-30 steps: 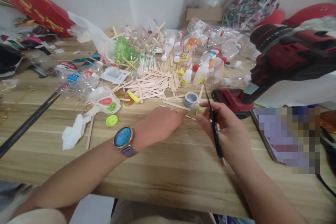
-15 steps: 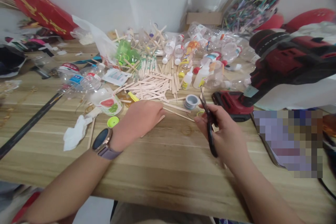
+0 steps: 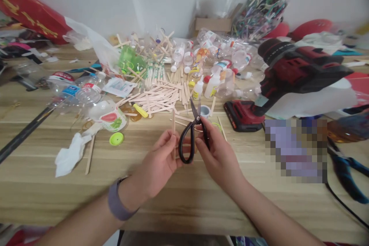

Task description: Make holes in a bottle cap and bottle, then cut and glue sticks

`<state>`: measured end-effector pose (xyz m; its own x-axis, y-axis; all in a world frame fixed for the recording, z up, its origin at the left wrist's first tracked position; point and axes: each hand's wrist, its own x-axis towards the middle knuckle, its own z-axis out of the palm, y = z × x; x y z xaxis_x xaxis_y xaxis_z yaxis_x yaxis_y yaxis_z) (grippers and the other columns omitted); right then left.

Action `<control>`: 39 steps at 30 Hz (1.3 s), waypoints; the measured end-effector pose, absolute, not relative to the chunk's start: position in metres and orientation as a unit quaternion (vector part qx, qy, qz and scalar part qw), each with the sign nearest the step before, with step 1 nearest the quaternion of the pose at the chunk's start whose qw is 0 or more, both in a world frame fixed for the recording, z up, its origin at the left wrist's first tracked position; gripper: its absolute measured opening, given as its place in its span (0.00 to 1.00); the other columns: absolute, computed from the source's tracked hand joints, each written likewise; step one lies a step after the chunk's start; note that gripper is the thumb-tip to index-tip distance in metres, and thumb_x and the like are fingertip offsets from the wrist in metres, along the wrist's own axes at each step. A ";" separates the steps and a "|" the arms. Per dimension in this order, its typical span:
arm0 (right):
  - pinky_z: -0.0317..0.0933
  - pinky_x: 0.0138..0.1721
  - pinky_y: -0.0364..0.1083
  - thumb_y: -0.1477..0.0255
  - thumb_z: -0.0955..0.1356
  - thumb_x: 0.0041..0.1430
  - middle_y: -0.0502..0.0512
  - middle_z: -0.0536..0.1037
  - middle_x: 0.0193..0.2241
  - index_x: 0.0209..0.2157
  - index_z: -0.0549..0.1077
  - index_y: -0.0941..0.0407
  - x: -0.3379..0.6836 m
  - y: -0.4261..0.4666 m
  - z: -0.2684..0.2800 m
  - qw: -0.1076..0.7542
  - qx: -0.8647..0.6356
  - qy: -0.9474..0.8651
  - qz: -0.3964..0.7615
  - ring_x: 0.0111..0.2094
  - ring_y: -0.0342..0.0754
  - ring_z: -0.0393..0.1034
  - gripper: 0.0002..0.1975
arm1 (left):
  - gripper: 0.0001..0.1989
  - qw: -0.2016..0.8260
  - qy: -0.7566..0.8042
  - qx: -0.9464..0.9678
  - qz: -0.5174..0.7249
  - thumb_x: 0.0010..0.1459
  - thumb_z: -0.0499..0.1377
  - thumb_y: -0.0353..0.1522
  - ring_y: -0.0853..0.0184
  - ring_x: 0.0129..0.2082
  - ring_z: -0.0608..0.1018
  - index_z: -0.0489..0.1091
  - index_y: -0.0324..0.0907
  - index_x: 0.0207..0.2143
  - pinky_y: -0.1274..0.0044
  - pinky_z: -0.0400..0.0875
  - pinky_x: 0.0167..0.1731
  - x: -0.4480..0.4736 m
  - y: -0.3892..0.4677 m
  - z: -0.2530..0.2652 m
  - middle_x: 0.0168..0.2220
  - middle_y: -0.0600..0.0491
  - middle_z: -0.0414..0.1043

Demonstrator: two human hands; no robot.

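Observation:
Between thumb and fingers, my left hand (image 3: 161, 153) pinches a wooden craft stick (image 3: 173, 123) upright. My right hand (image 3: 217, 153) is closed on black-handled scissors (image 3: 198, 118), whose blades point away from me and are slightly parted. One large handle loop of the scissors hangs beside my left fingertips; I cannot tell whether they touch. Just beyond the hands lies a heap of loose craft sticks (image 3: 161, 98). A grey-blue bottle cap (image 3: 205, 111) sits right behind the scissors. A yellow-handled cutter (image 3: 140, 110) rests at the near edge of the heap.
A red and black cordless drill (image 3: 285, 80) stands at the right. Small white glue bottles (image 3: 211, 86) and several clear plastic bottles crowd the back. To the left are a fruit-print bottle (image 3: 111, 117), a lime-green cap (image 3: 116, 138) and a crumpled tissue (image 3: 69, 155). Pliers (image 3: 348, 173) lie far right.
My left hand has come back from the sticks and turned, now showing a craft stick held upright. The scissors in my right hand have moved left, close to it. The view has shifted right.

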<state>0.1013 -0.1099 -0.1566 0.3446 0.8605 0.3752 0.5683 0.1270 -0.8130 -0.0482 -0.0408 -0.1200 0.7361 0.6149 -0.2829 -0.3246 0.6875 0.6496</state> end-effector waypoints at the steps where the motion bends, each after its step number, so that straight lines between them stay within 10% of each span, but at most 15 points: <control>1: 0.65 0.50 0.52 0.70 0.61 0.67 0.59 0.73 0.48 0.64 0.56 0.50 0.102 -0.110 -0.156 0.504 -0.647 -0.559 0.121 0.49 0.49 0.69 0.25 | 0.10 0.885 0.245 0.288 0.272 0.58 0.63 0.37 0.68 0.31 0.78 0.65 0.43 0.34 0.77 0.71 0.28 -0.050 -0.041 -0.118 0.36 0.54 0.75; 11: 0.67 0.34 0.47 0.64 0.64 0.63 0.56 0.79 0.36 0.53 0.73 0.53 0.112 -0.105 -0.149 0.466 -0.699 -0.532 0.105 0.32 0.48 0.72 0.19 | 0.13 0.838 0.174 0.470 0.215 0.63 0.57 0.43 0.74 0.21 0.74 0.64 0.43 0.35 0.83 0.67 0.21 -0.062 -0.043 -0.105 0.28 0.56 0.75; 17: 0.68 0.39 0.49 0.58 0.60 0.67 0.55 0.77 0.31 0.51 0.76 0.54 0.120 -0.105 -0.142 0.466 -0.715 -0.515 0.080 0.35 0.51 0.73 0.21 | 0.14 0.695 0.345 0.562 0.288 0.64 0.53 0.45 0.76 0.15 0.50 0.63 0.43 0.40 0.83 0.44 0.15 -0.066 -0.025 -0.107 0.16 0.65 0.50; 24: 0.62 0.55 0.54 0.63 0.58 0.69 0.58 0.78 0.42 0.46 0.75 0.52 0.125 -0.106 -0.132 0.461 -0.680 -0.571 0.005 0.49 0.52 0.71 0.17 | 0.21 0.647 0.382 0.621 0.224 0.64 0.50 0.45 0.73 0.19 0.55 0.68 0.37 0.45 0.79 0.48 0.20 -0.068 -0.005 -0.127 0.20 0.63 0.51; 33: 0.64 0.28 0.46 0.67 0.60 0.69 0.53 0.79 0.27 0.42 0.72 0.56 0.111 -0.104 -0.135 0.294 -0.633 -0.706 -0.118 0.26 0.48 0.74 0.12 | 0.20 0.514 0.392 0.738 0.195 0.68 0.44 0.43 0.68 0.23 0.68 0.69 0.40 0.46 0.76 0.61 0.25 -0.077 -0.007 -0.128 0.22 0.58 0.65; 39: 0.59 0.31 0.46 0.73 0.61 0.68 0.51 0.78 0.25 0.45 0.73 0.59 0.099 -0.103 -0.130 0.220 -0.578 -0.765 -0.180 0.25 0.45 0.73 0.11 | 0.17 0.423 0.366 0.808 0.184 0.69 0.43 0.39 0.62 0.39 0.78 0.68 0.42 0.46 0.72 0.69 0.38 -0.079 -0.011 -0.127 0.37 0.50 0.77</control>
